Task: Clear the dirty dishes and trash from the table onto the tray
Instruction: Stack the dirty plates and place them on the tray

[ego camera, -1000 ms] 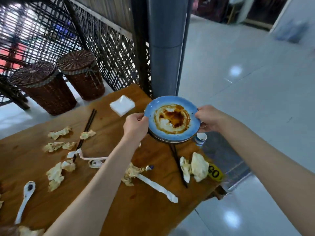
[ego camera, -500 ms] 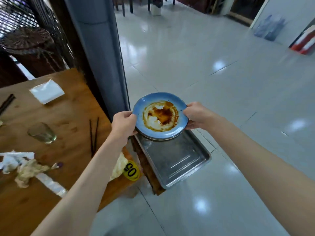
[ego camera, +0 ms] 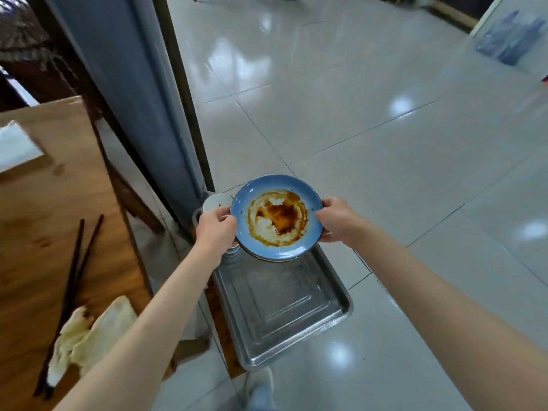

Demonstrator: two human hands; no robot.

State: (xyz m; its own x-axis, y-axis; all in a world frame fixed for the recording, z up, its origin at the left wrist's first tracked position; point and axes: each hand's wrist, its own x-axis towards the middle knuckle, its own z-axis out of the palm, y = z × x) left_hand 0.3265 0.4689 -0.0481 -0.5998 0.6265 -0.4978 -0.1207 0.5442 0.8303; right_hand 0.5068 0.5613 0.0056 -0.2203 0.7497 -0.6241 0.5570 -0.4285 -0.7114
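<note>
A blue plate (ego camera: 277,218) smeared with brown sauce hangs level above the far end of a steel tray (ego camera: 284,310). My left hand (ego camera: 216,226) grips its left rim and my right hand (ego camera: 335,221) grips its right rim. A second rim shows just under the plate, so it may be a stack. A small white cup (ego camera: 215,203) peeks out behind my left hand at the tray's far end. The near part of the tray is bare metal.
The wooden table (ego camera: 35,232) lies to the left with dark chopsticks (ego camera: 74,274), crumpled tissues (ego camera: 89,333) and a white napkin (ego camera: 14,143). A grey pillar (ego camera: 133,84) rises behind the tray. Shiny tiled floor (ego camera: 385,143) spreads to the right.
The plate has travelled from above the table, rightward and down, to just over the tray. My view has swung right with it. Both hands keep their hold.
</note>
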